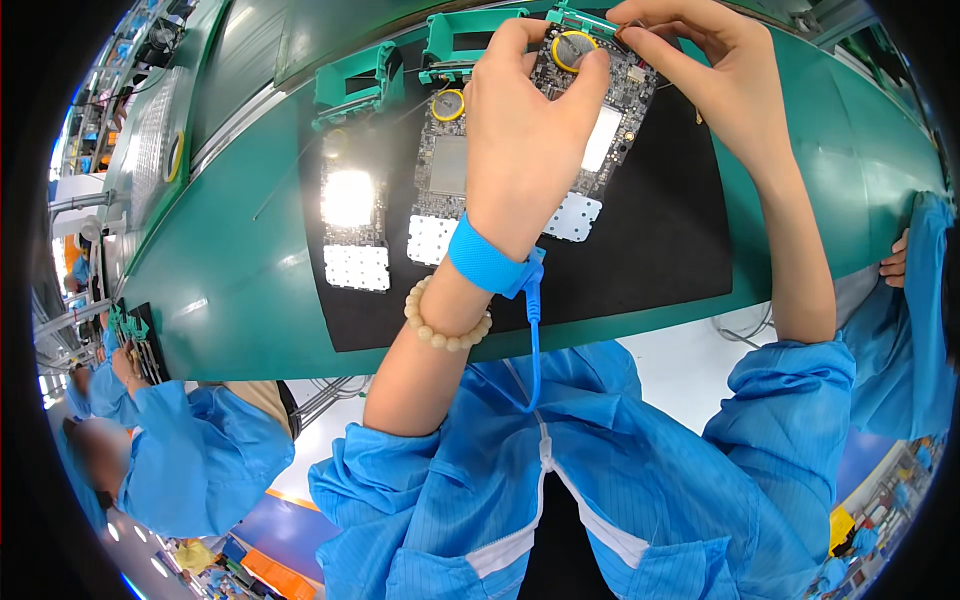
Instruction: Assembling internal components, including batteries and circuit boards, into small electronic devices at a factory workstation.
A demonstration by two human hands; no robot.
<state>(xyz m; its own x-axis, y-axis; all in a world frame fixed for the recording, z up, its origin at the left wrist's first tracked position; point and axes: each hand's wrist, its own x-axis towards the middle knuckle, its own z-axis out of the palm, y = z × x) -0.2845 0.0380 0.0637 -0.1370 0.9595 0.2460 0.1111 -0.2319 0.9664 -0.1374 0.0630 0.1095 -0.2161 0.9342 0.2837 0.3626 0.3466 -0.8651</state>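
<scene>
My left hand (530, 135) is closed on a circuit board (627, 105), thumb and fingers at its upper left edge beside a yellow-rimmed coin cell (573, 51). The board tilts to the right. A green plastic frame (582, 17) sits at its top end. At the board's upper right corner, my right hand (725, 75) pinches with thumb and forefinger; what lies between them is too small to make out. Partly behind my left hand lies a second circuit board (436, 200) with its own coin cell (448, 105). Farther left is a third circuit board (352, 225), washed out by glare.
The boards lie on a black mat (640, 265) on a green table (230, 290). Green plastic frames (352, 85) stand at the far side. A blue wrist strap (485, 255) with a cord (536, 345) is on my left wrist. Co-workers in blue sit left (200, 460) and right (905, 320).
</scene>
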